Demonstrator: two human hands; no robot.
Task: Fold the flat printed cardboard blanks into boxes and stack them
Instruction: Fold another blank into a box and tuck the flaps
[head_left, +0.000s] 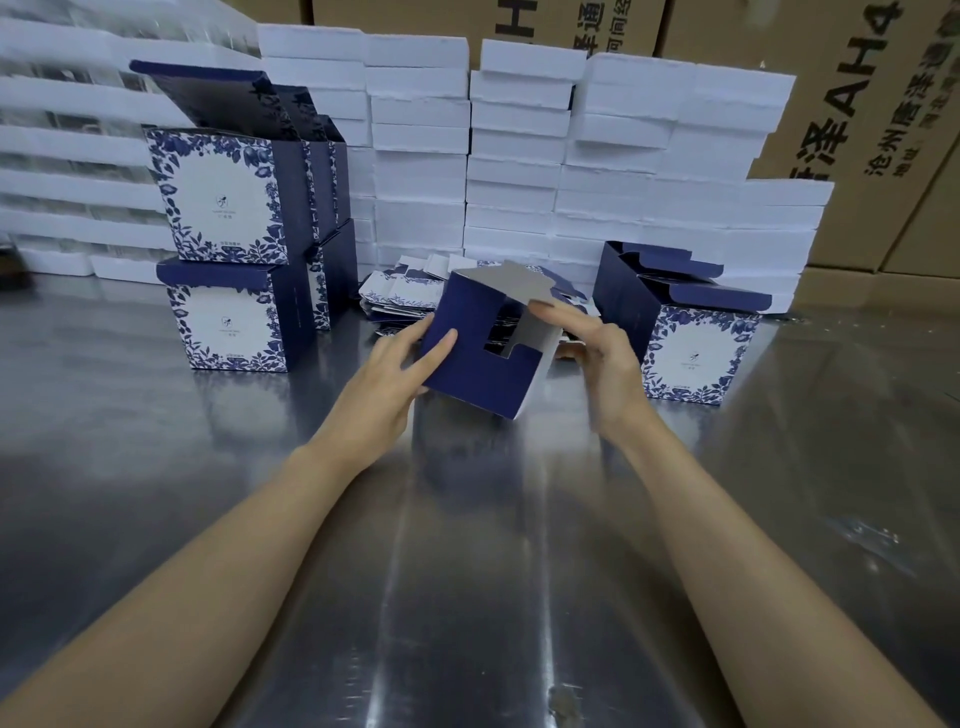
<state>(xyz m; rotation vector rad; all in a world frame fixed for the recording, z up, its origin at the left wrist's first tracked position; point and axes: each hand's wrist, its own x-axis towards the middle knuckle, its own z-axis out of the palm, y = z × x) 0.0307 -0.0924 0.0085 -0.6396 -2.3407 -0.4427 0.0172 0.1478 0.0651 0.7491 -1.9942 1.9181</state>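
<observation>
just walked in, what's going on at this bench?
A person is mid-fold on one navy box, held over the steel table. The left hand grips its left side; the right hand presses the grey inner flap with straight fingers. At left, folded boxes stand stacked two high; a lone box stands at right; flat blanks lie piled behind.

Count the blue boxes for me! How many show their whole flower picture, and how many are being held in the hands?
Boxes showing a whole flower front: 3 (upper left, lower left, right)
Held box, between left hand and right hand: 1
Total: 4
Partly hidden boxes behind these are left out.
</observation>
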